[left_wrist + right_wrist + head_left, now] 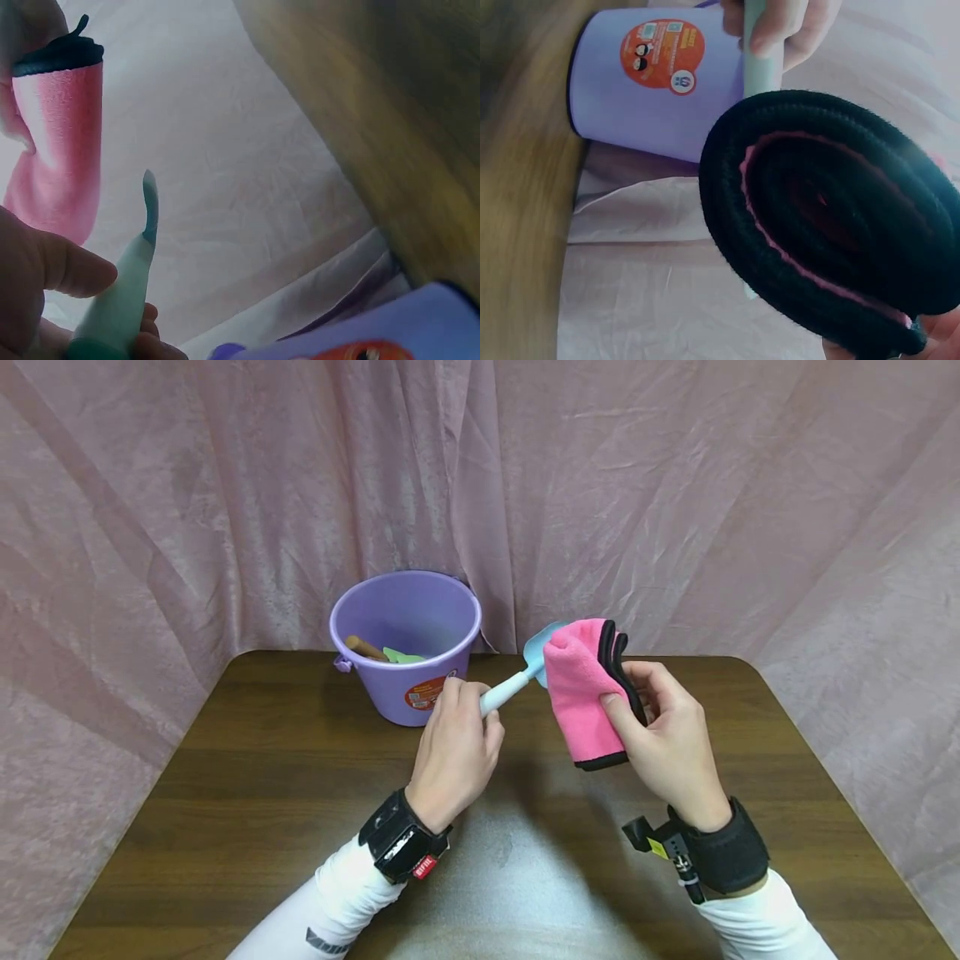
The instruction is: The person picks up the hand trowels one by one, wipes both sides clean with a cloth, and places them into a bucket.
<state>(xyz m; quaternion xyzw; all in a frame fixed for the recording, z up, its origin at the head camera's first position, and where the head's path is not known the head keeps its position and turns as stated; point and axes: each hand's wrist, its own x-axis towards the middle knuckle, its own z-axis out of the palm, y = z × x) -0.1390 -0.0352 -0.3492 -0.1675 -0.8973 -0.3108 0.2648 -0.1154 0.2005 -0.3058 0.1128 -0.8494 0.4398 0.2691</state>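
A toy shovel (504, 692) with a pale handle and light blue blade is gripped by its handle in my left hand (456, 747). My right hand (670, 739) holds a folded pink cloth (583, 693) with black edging, thumb on the near side. In the head view the cloth covers part of the shovel's blade; whether they touch I cannot tell. The left wrist view shows the thumb along the shovel handle (116, 300), with the cloth (60, 142) off to the left. The cloth's black folded edge (817, 217) fills much of the right wrist view.
A purple bucket (405, 681) with an orange label stands at the table's back edge, just beyond my left hand. Inside it lie a brown stick-like piece (364, 648) and a green piece (402, 657). A pink curtain (637, 502) hangs behind the wooden table (247, 793).
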